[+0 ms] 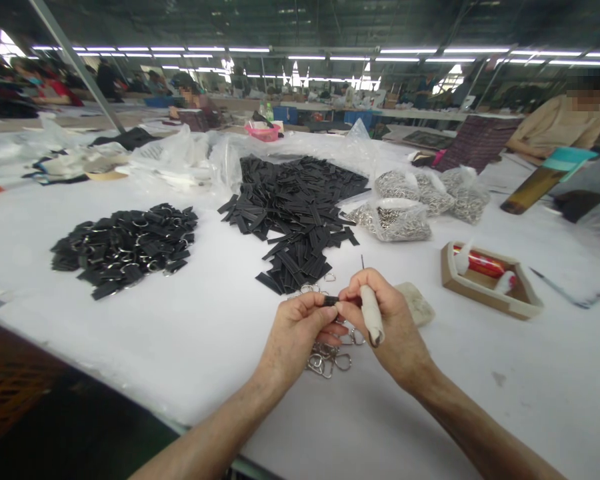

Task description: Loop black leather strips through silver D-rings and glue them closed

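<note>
My left hand and my right hand meet low in the middle of the white table. Both pinch a small black strap piece between fingertips. My right hand also holds a white-wrapped brush or tool, its thin tip pointing up. Under my hands lies a small heap of metal D-rings. A big pile of loose black strap pieces sits just beyond my hands. A pile of black straps fitted with rings lies to the left.
Clear bags of metal rings lie at the back right. A small tray with a red tube stands to the right, a thin tool beside it. A pale cloth pad sits by my right hand. Other people work at the far tables.
</note>
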A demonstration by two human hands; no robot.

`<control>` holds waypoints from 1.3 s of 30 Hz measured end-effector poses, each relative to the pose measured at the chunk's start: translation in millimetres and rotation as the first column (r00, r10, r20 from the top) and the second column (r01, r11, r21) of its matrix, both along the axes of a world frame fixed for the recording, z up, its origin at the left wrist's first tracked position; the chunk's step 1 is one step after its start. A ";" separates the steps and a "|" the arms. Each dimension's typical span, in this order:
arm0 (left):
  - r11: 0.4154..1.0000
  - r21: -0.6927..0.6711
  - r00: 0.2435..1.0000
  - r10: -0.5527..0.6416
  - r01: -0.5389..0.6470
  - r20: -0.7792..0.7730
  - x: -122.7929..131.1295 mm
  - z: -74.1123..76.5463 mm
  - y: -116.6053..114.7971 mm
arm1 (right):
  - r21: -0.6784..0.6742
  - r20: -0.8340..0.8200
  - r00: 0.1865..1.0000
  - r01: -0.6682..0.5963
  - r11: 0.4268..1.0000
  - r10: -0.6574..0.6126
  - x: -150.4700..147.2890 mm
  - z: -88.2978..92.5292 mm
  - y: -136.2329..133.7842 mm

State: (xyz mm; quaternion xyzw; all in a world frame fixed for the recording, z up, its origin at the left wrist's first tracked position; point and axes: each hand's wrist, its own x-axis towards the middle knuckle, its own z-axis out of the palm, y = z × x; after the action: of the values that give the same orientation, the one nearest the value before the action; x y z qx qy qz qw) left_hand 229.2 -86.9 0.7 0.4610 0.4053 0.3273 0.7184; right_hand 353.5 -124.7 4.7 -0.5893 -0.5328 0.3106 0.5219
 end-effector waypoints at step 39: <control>0.987 -0.103 0.989 -0.129 0.121 -0.072 16.2 -6.7 7.5 | -0.137 0.102 0.956 0.288 0.948 -0.275 100.9 22.1 -23.8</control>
State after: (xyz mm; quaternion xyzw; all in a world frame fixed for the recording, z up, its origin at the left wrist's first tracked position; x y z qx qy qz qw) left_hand 245.4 -79.4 -6.0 0.4620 0.4193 0.2429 0.7428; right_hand 454.4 -148.4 26.8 -0.7090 -0.4391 0.2480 0.4930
